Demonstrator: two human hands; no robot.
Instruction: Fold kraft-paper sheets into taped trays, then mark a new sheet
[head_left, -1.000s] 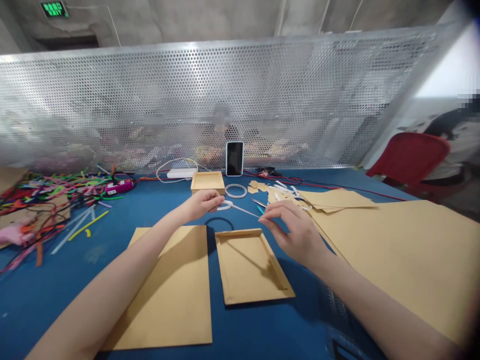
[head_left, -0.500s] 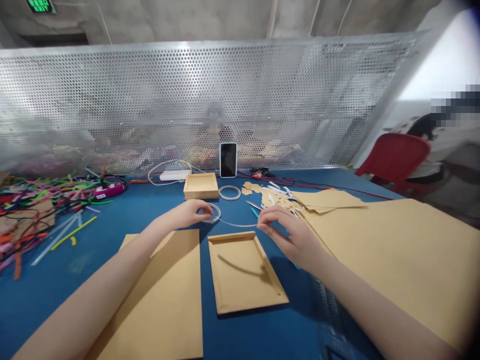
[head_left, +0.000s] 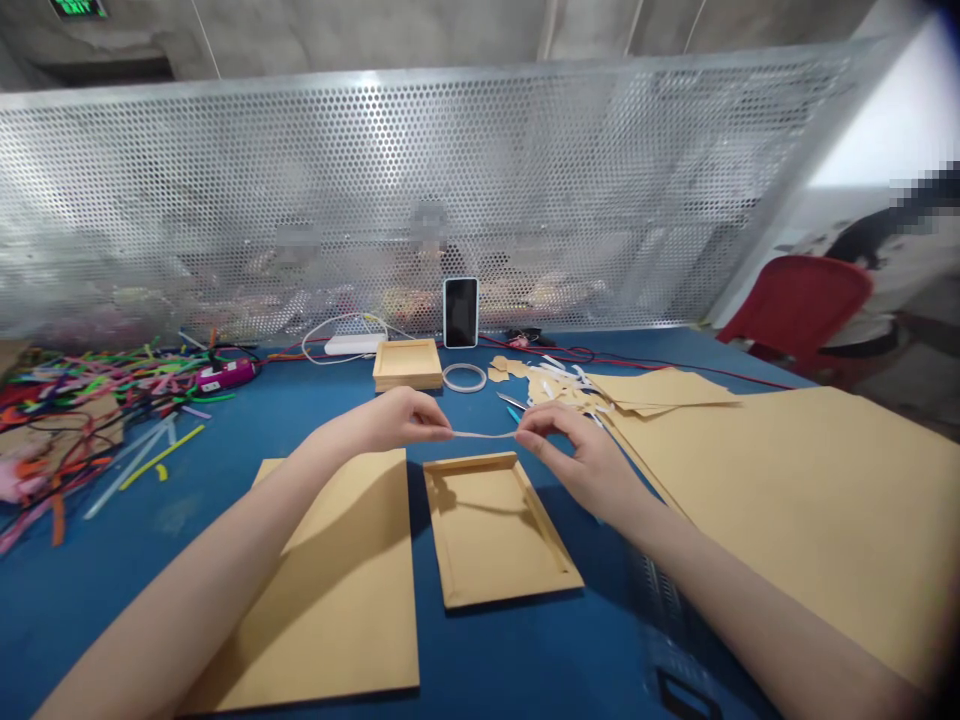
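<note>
A thin whitish strip of tape point(head_left: 484, 435) stretches level between my two hands. My left hand point(head_left: 405, 418) pinches its left end. The right end sits between the thumb and fingers of my right hand point(head_left: 574, 450). Below the strip, a shallow cardboard tray point(head_left: 499, 540) with folded edges lies on the blue table and catches the shadow of my hands. A flat brown cardboard sheet point(head_left: 337, 600) lies under and beside my left forearm. Behind my hands, a roll of tape point(head_left: 464, 378) lies flat.
Stacked small trays point(head_left: 407, 365) and an upright phone point(head_left: 460, 312) stand at the back. Colourful strips point(head_left: 150, 385) are heaped at left. Paper scraps point(head_left: 559, 385), a cutter point(head_left: 511, 401) and large cardboard sheets point(head_left: 787, 480) lie at right. A person sits beyond a red chair point(head_left: 806, 300).
My left hand has moved slightly right and up, nearer my right hand, and the strip between them is shorter. The tape ring that was at my left hand no longer shows.
</note>
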